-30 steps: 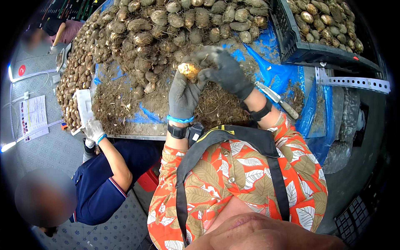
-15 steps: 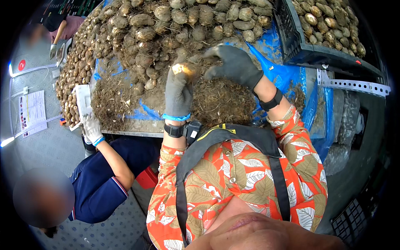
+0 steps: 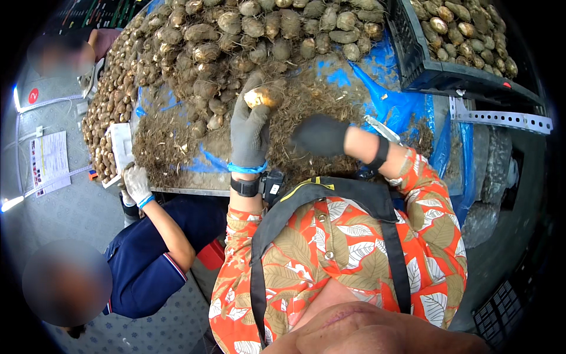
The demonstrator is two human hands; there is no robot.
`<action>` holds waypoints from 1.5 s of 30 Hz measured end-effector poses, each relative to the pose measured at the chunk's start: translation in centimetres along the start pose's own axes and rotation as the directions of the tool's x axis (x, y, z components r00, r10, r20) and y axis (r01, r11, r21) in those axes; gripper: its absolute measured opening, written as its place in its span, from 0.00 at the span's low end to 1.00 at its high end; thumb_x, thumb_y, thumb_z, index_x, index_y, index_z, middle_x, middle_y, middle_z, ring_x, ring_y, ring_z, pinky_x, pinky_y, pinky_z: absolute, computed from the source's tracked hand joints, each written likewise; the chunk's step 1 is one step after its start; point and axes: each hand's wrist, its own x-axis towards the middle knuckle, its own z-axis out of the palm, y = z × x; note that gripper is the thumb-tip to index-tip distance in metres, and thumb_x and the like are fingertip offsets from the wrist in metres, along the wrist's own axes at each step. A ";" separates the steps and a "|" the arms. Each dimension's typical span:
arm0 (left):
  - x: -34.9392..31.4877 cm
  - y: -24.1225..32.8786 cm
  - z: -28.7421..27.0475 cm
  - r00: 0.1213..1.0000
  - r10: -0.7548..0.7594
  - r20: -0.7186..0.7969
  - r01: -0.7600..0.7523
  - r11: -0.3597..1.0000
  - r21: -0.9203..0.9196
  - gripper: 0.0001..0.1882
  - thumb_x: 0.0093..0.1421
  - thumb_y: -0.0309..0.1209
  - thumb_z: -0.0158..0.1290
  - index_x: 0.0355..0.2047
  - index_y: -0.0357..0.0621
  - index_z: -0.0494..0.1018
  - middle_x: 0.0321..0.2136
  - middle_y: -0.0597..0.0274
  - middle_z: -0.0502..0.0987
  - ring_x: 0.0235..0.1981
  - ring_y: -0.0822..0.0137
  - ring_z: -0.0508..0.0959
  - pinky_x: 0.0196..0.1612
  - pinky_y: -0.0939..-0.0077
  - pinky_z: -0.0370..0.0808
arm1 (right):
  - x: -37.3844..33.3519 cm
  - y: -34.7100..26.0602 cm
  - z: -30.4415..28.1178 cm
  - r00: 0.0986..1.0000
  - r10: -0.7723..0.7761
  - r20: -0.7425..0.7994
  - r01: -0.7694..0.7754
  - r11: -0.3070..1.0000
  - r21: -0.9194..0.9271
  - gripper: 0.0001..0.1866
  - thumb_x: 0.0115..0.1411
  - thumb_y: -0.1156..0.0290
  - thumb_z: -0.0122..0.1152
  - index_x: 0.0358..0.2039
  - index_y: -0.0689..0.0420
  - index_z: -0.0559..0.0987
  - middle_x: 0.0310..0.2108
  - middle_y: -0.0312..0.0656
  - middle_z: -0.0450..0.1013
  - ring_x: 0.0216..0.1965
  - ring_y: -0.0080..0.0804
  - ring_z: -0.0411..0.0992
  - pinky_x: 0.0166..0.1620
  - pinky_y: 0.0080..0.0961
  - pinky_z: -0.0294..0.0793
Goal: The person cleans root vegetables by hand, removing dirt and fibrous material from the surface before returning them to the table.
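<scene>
My left hand [image 3: 249, 137], in a grey knit glove with a blue cuff, is closed around a taro corm [image 3: 261, 98]. That corm is brown and rooty, with a pale orange-white patch facing up. My right hand [image 3: 320, 135], in a dark grey glove, hangs lower and to the right, over a mat of loose root fibres [image 3: 309, 164]. It is smeared by motion and its fingers cannot be made out. Just past my right wrist lies a pale, narrow thing [image 3: 382, 128] whose kind I cannot tell. A heap of hairy taro corms [image 3: 253, 26] covers the table's far side.
A dark plastic crate [image 3: 427, 71] of corms stands at the far right, above a perforated metal strip [image 3: 501, 118]. Blue plastic sheeting [image 3: 398, 112] covers part of the table. At left, a co-worker's gloved hand [image 3: 137, 184] is beside a white tray [image 3: 122, 144].
My right hand has dropped down and left, away from the corm, uncovering the pale thing by my wrist. My left hand still grips the corm. The co-worker's hand has come off the white tray.
</scene>
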 end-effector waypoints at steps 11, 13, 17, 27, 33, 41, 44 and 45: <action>-0.5 0.3 0.3 0.991 -0.101 -0.090 0.113 0.983 0.147 0.30 0.63 0.32 0.51 0.62 0.35 0.56 0.52 0.53 0.69 0.49 0.63 0.74 0.45 0.72 0.77 | 0.4 -0.9 -5.9 0.764 0.255 -0.592 -0.269 0.961 0.067 0.11 0.53 0.62 0.60 0.33 0.56 0.78 0.29 0.47 0.73 0.34 0.48 0.73 0.36 0.38 0.73; -0.5 -0.2 -0.6 0.989 -0.122 -0.088 0.131 0.985 0.108 0.28 0.62 0.28 0.50 0.61 0.34 0.57 0.51 0.55 0.70 0.47 0.66 0.75 0.44 0.75 0.77 | 0.7 -1.0 -5.3 0.752 0.221 -0.622 -0.196 0.975 0.109 0.10 0.52 0.66 0.62 0.34 0.56 0.78 0.26 0.46 0.72 0.31 0.47 0.73 0.33 0.38 0.72; -0.6 -0.3 -1.5 0.992 -0.096 -0.082 0.090 0.993 -0.076 0.28 0.61 0.26 0.50 0.61 0.34 0.58 0.50 0.57 0.70 0.46 0.68 0.75 0.45 0.77 0.77 | -0.7 -0.8 -4.1 0.995 -0.087 -0.048 0.098 0.757 0.646 0.09 0.54 0.66 0.60 0.33 0.55 0.78 0.27 0.43 0.72 0.32 0.44 0.73 0.34 0.36 0.72; -0.8 -0.2 -0.4 0.993 -0.114 -0.028 0.116 0.990 0.083 0.36 0.58 0.31 0.56 0.63 0.35 0.53 0.52 0.53 0.69 0.49 0.63 0.74 0.49 0.71 0.74 | 0.8 -0.9 -6.1 0.761 0.362 -0.538 -0.192 0.918 0.347 0.30 0.46 0.55 0.67 0.48 0.58 0.76 0.42 0.51 0.74 0.46 0.46 0.71 0.51 0.37 0.69; -0.7 -0.2 0.7 1.000 0.020 0.014 -0.024 0.940 0.340 0.42 0.53 0.30 0.60 0.64 0.33 0.51 0.56 0.50 0.65 0.52 0.63 0.71 0.53 0.70 0.72 | 1.5 -0.8 -4.1 0.654 0.645 -0.396 -0.083 0.582 0.809 0.18 0.56 0.64 0.59 0.44 0.60 0.78 0.41 0.48 0.75 0.43 0.41 0.73 0.47 0.34 0.71; -0.9 0.5 0.9 1.000 0.013 0.015 -0.015 0.983 0.184 0.51 0.52 0.42 0.64 0.65 0.32 0.46 0.59 0.43 0.63 0.58 0.58 0.67 0.58 0.68 0.66 | -0.1 5.1 -2.2 0.723 0.385 -0.574 -0.068 0.866 0.495 0.18 0.63 0.60 0.54 0.44 0.62 0.77 0.41 0.45 0.76 0.40 0.31 0.75 0.44 0.27 0.74; -0.6 0.0 1.2 0.999 -0.040 0.011 0.038 0.990 0.137 0.43 0.56 0.36 0.59 0.65 0.33 0.49 0.58 0.46 0.63 0.57 0.59 0.68 0.56 0.67 0.69 | 1.2 -0.5 -6.1 0.772 0.451 -0.448 -0.017 0.719 0.695 0.26 0.56 0.57 0.60 0.51 0.60 0.74 0.44 0.47 0.75 0.45 0.35 0.74 0.47 0.29 0.73; -0.6 -0.1 0.9 0.998 -0.064 0.013 0.061 0.987 0.146 0.41 0.58 0.35 0.58 0.65 0.34 0.50 0.58 0.48 0.63 0.56 0.60 0.69 0.54 0.67 0.71 | 1.4 -0.8 -5.1 0.730 0.472 -0.494 -0.017 0.736 0.677 0.24 0.54 0.61 0.61 0.50 0.60 0.75 0.43 0.47 0.75 0.44 0.37 0.75 0.46 0.30 0.73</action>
